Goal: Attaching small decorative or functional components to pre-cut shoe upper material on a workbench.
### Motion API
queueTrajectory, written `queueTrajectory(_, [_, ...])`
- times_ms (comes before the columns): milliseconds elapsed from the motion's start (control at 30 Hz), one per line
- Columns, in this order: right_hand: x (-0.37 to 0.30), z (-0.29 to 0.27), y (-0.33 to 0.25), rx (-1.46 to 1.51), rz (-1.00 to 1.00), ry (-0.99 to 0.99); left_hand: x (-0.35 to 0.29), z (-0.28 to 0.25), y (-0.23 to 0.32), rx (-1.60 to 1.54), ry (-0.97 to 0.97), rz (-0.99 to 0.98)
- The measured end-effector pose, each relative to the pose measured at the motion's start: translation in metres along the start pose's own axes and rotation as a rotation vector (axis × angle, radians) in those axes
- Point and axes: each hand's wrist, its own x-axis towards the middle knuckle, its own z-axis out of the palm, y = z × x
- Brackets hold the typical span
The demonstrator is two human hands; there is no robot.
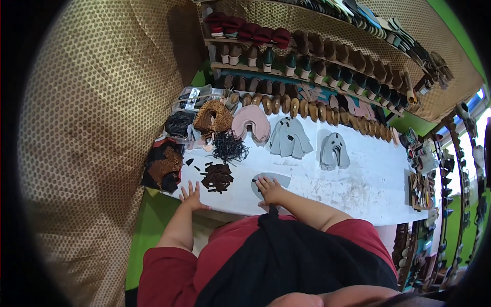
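Observation:
My right hand [271, 190] lies flat with its fingers stretched over a grey curved shoe-upper piece [281, 179] at the table's near edge. The hand hides much of that piece. To its left, my left hand [192, 196] rests on the white-covered table [240, 200], fingers spread and nothing held. Just beyond it is a heap of small dark brown strips [217, 177], with a few loose bits beside it. A tangle of thin black strips [229, 147] sits farther back. Two stacks of grey curved pieces [290, 138] [335, 151] lie beyond my right hand.
Pink curved pieces [250, 123] and leopard-print pieces [213, 115] are stacked at the back left. Wooden shoe lasts [295, 107] line the table's back edge below shelves of shoes [304, 67]. A tool box [421, 192] stands at the right end. A patterned curtain [87, 128] hangs at left.

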Motion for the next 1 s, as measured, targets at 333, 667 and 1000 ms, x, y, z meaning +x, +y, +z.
queueTrajectory(333, [0.004,-0.003,-0.002,-0.026,0.036,-0.104,-0.004,-0.004,0.004,-0.009,-0.001,-0.006])
queueTrajectory(667, [0.002,-0.018,-0.017,0.094,0.062,-0.261,-0.003,-0.002,0.001,-0.010,-0.016,-0.003])
queueTrajectory(1000, [-0.004,-0.027,-0.023,0.090,0.087,-0.335,-0.002,-0.003,0.002,-0.026,-0.002,0.004])
